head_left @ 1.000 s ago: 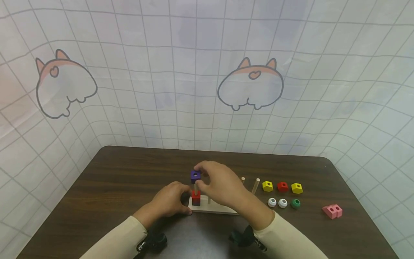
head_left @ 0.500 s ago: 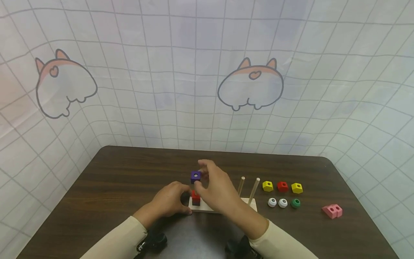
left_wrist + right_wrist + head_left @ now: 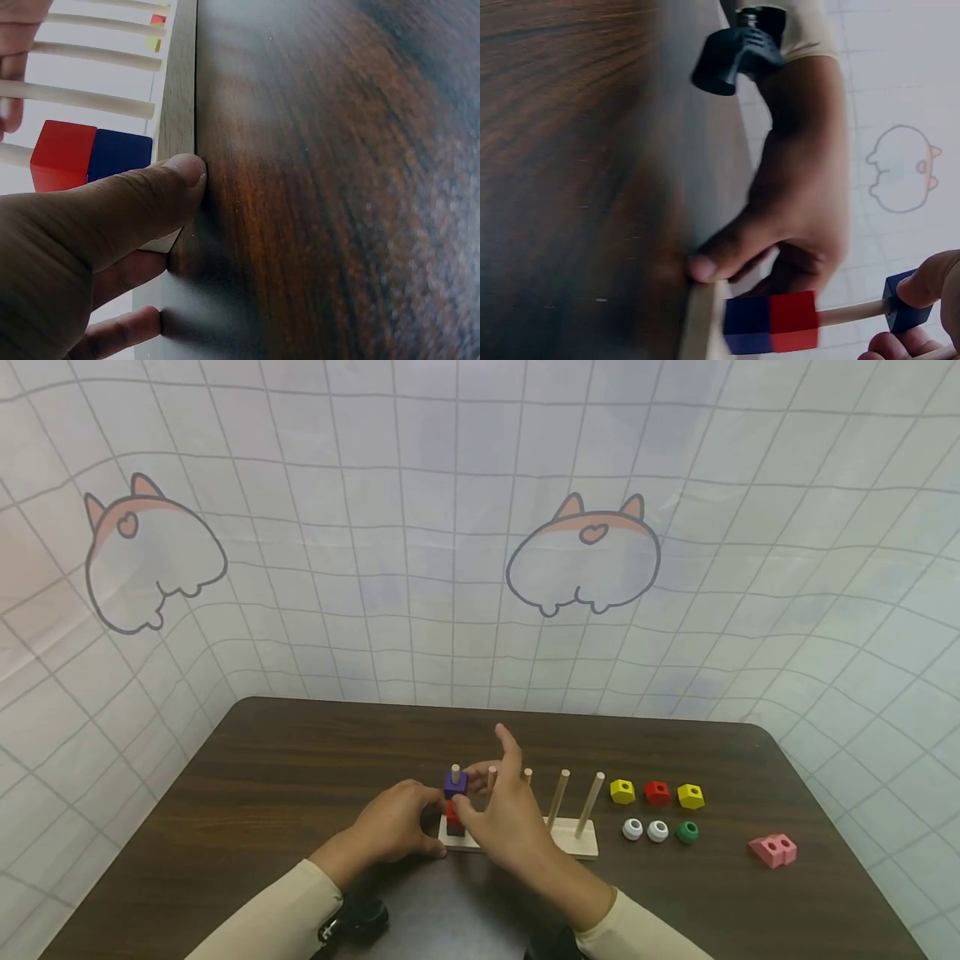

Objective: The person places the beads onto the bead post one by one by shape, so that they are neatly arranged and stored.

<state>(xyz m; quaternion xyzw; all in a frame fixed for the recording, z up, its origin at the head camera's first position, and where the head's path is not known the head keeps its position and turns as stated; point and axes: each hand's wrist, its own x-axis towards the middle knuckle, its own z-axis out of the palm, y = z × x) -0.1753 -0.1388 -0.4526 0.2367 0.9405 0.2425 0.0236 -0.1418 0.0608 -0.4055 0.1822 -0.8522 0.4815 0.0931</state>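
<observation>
The purple block (image 3: 455, 787), high on its peg (image 3: 851, 312) above the red block (image 3: 793, 321), is being pinched by the fingers of the right hand (image 3: 512, 827); the pegboard (image 3: 588, 845) is being clamped by the left hand's (image 3: 392, 824) — jamming is perhaps being risked by tilt, slippage by loosened steadying.

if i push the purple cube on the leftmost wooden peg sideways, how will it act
The purple cube probably won't slide sideways, since the wooden peg runs through it. It looks stiff, given its crisp edges. If the right hand loosened its grip, it might drop: bare peg shows beneath.
</observation>
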